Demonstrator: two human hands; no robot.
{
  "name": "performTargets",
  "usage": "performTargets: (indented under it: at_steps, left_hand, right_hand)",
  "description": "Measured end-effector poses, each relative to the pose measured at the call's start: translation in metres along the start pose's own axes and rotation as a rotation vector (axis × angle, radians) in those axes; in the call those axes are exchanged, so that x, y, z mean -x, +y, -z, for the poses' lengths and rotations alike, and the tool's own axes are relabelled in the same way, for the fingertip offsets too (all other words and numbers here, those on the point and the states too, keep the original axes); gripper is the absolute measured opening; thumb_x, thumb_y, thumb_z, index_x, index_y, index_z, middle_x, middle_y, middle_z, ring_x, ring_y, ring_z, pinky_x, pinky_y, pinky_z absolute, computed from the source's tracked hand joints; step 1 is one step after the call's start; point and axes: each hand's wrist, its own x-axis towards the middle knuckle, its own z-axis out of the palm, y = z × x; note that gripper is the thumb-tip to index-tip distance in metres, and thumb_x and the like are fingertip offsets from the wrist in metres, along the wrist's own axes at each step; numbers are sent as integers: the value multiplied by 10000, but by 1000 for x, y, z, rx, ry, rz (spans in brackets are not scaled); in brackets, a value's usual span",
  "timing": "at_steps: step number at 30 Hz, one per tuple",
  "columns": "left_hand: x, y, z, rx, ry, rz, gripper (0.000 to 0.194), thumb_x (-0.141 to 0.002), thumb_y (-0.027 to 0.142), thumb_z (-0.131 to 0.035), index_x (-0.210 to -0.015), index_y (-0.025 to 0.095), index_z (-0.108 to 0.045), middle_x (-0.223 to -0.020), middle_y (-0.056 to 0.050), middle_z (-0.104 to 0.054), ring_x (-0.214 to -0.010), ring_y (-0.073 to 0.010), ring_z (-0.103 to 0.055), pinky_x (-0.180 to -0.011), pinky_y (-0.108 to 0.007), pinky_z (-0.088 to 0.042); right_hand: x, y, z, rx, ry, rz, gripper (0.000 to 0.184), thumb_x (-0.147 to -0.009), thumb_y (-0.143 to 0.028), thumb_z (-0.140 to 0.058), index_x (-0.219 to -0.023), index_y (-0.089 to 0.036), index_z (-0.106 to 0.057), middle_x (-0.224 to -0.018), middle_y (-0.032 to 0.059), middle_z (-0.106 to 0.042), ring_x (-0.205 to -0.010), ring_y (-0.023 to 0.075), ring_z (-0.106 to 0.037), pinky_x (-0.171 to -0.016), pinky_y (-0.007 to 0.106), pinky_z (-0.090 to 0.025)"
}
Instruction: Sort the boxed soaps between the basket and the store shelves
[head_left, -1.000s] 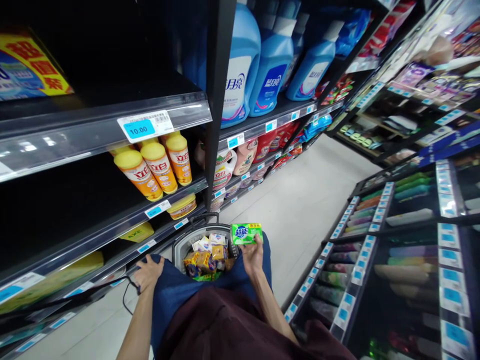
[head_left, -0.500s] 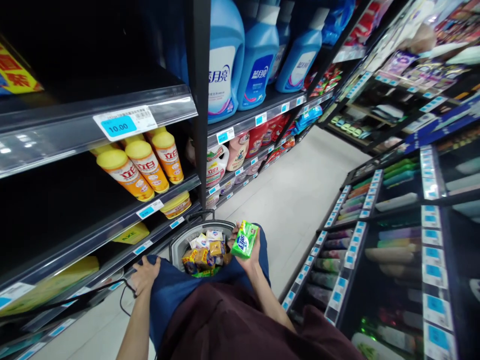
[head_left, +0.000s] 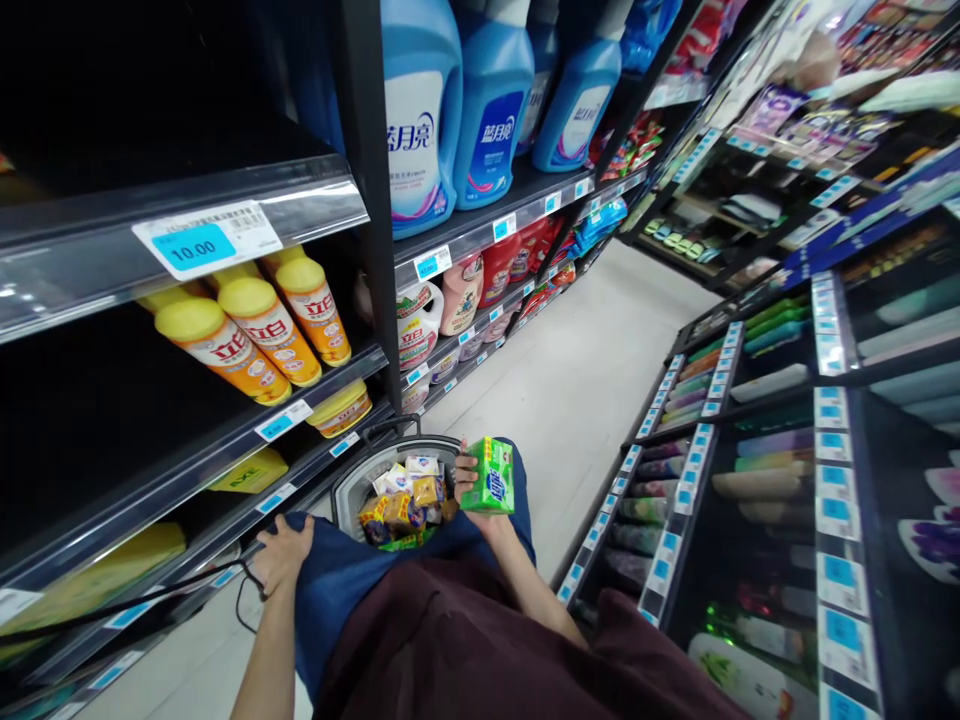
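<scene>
The right hand [head_left: 466, 478] was grasping a green soap pack [head_left: 493, 478], fingers wrapped round its left side and the palm beneath, above the right thigh of the blue trousers [head_left: 352, 580]. Just left of that pack stood a grey shopping basket [head_left: 349, 494], between the knees, its dark handle [head_left: 386, 426] on the far side. Inside lay gold-brown packs [head_left: 403, 512], with white packs [head_left: 422, 466] towards the far side. The left hand [head_left: 282, 552] gripped nothing, its fingers spread on the left knee, near a thin black cord [head_left: 135, 606]. On the left shelving, yellow-capped orange bottles [head_left: 259, 335] leaned beneath a price tag [head_left: 206, 240] reading 10.00, and a yellow AXE pack [head_left: 251, 470] lay lower down. Farther along stood blue detergent bottles [head_left: 491, 120]. Pale floor [head_left: 555, 330] separated these shelves from a label-lined rack [head_left: 684, 490] on the right.
</scene>
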Motion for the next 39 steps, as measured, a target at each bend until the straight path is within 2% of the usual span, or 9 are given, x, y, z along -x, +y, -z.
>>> performTargets:
  at_steps: [4, 8, 15, 20, 24, 29, 33, 36, 39]
  left_hand:
    - [-1, 1, 0, -5, -5, -1, 812, -913, 661, -283, -1494, 105, -399, -1403, -312, -460, -1251, -501, -566, -948, -550, -458]
    - [-3, 1, 0, -14, 2, -2, 832, -907, 682, -276, -1487, 101, -411, -1394, -315, -470, -1239, -505, -569, -939, -558, -456]
    - [4, 4, 5, -4, -5, -21, 836, -912, 666, -284, -1484, 71, -414, -1377, -340, -475, -1235, -505, -572, -939, -563, -455]
    - [3, -1, 9, 88, -27, -1, 859, -873, 660, -389, -1524, 100, -388, -1459, -341, -432, -1277, -534, -538, -968, -617, -442]
    - [9, -9, 17, 296, -61, -72, 832, -877, 616, -439, -1512, 80, -415, -1566, -307, -359, -1454, -494, -369, -1131, -594, -355]
    - [90, 15, 25, 878, -60, -347, 592, -884, 558, -564, -1344, 186, -553, -1395, -171, -622, -1344, -332, -556, -1184, -497, -375]
    - [178, 57, 11, 1383, -268, -709, 661, -887, 501, -661, -1457, 260, -427, -1556, -160, -479, -1422, -312, -490, -1118, -468, -476]
    - [210, 81, -2, 1394, -209, -823, 908, -778, 426, -805, -1538, 294, -326, -1636, -160, -355, -1499, -351, -371, -1151, -507, -444]
    - [211, 86, -1, 1184, -4, -852, 945, -721, 242, -839, -1535, 274, -361, -1624, -157, -367, -1518, -353, -330, -1233, -563, -316]
  right_hand:
    - [5, 6, 9, -93, -115, -190, 265, -915, -445, -601, -1027, -213, -660, -915, 55, -749, -786, 175, -702, -654, 293, -594]
    - [11, 10, 19, -31, -115, -288, 222, -907, -364, -600, -1056, -212, -662, -988, 69, -758, -856, 180, -708, -630, 254, -575]
    - [21, 7, 4, 232, -46, -188, 251, -920, -344, -565, -1063, -187, -698, -990, 87, -758, -876, 188, -689, -687, 303, -562]
    - [21, 8, 2, 358, 149, -61, 378, -971, -381, -422, -1006, -149, -718, -928, 82, -752, -803, 164, -683, -615, 295, -492]
    - [17, 6, 3, 304, 212, -199, 288, -933, -409, -541, -1015, -204, -726, -944, 52, -773, -688, 123, -663, -552, 219, -447]
    - [12, 14, -9, 240, 176, -428, 438, -860, -592, -630, -1089, -233, -732, -981, 82, -784, -696, 199, -690, -579, 316, -552]
    - [10, 44, -18, 196, 127, -485, 676, -850, -727, -601, -1171, -142, -706, -1033, 124, -782, -881, 272, -738, -796, 445, -616]
    - [15, 68, -14, 209, 164, -479, 588, -881, -652, -619, -1191, -160, -702, -1104, 102, -782, -1006, 286, -736, -929, 473, -591]
    - [21, 80, -3, 249, 173, -500, 474, -881, -552, -654, -1168, -179, -712, -1145, 86, -777, -1096, 281, -717, -1002, 462, -561]
